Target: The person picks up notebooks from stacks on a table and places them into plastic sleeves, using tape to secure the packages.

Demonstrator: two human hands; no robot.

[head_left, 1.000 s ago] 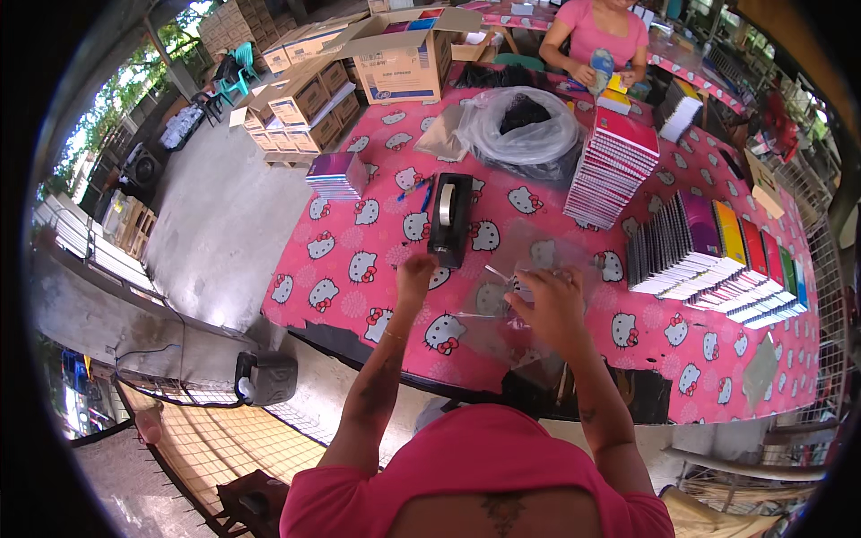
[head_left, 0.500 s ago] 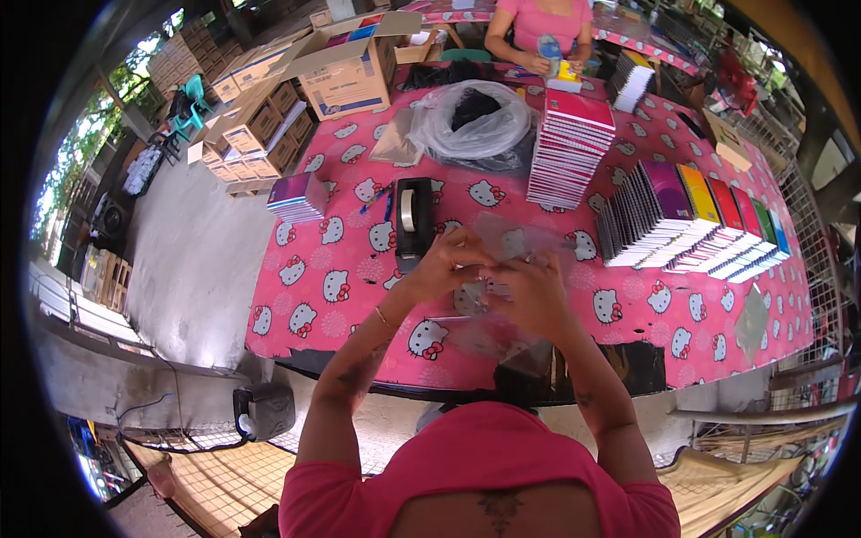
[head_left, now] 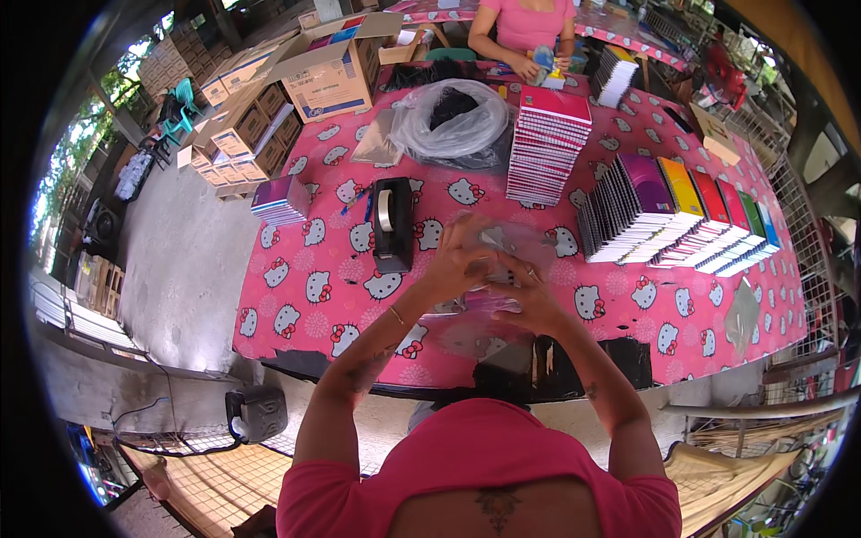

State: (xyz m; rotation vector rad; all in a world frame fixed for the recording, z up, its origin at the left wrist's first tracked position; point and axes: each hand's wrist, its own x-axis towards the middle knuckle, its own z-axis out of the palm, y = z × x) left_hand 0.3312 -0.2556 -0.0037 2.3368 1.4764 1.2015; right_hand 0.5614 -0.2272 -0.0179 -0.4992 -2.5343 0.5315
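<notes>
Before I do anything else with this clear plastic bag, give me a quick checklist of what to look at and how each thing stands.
1. Both hands on the clear plastic bag: ok, left hand and right hand both grip it above the pink table.
2. What is inside the bag: cannot tell, the plastic is crumpled and glary.
3. Tape dispenser close by: ok, it stands just left of the left hand.
4. Tall notebook stack apart from the hands: ok, it stands upright farther back.
5. Fanned row of notebooks undisturbed: ok, it lies to the right.
</notes>
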